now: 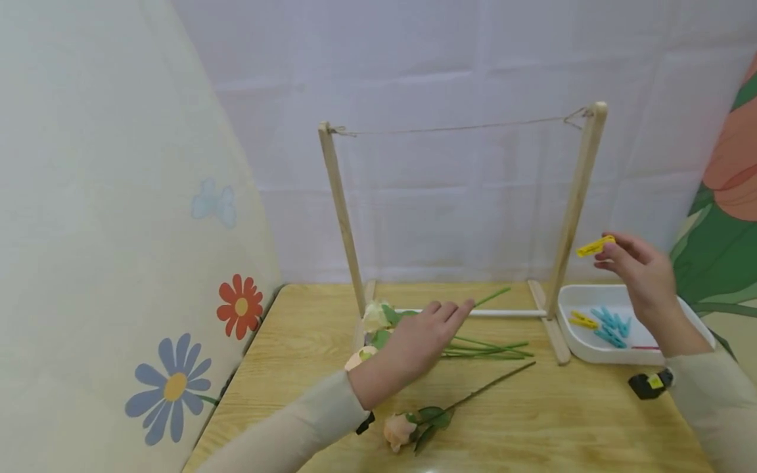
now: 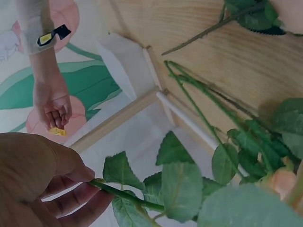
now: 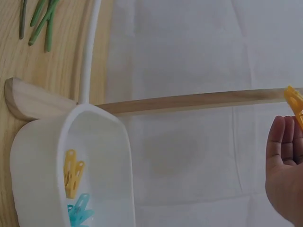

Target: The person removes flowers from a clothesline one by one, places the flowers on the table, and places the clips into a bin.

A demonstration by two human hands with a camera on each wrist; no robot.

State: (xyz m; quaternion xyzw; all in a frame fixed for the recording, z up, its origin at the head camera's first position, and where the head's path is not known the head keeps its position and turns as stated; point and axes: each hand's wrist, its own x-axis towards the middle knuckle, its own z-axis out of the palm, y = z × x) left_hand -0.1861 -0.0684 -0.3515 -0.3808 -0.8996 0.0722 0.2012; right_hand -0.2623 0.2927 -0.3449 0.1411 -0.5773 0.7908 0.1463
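Observation:
In the head view my left hand [image 1: 416, 345] pinches the green stem of a cream rose [image 1: 376, 317], held over other flowers on the table. The left wrist view shows the stem [image 2: 118, 193] between thumb and fingers, its leaves spreading to the right. My right hand [image 1: 647, 279] holds a yellow clothespin [image 1: 596, 246] at its fingertips, raised above a white tray [image 1: 570, 348]. Between the two hands stands a wooden frame [image 1: 570, 210] with a twine line [image 1: 473, 127] tied across its top.
Inside the tray lie a yellow clothespin [image 1: 583, 320] and several blue clothespins [image 1: 609, 328]. A peach rose [image 1: 399, 430] lies near the table's front, and more green stems [image 1: 491, 351] lie behind it. A white bar [image 1: 508, 313] joins the frame's posts low down.

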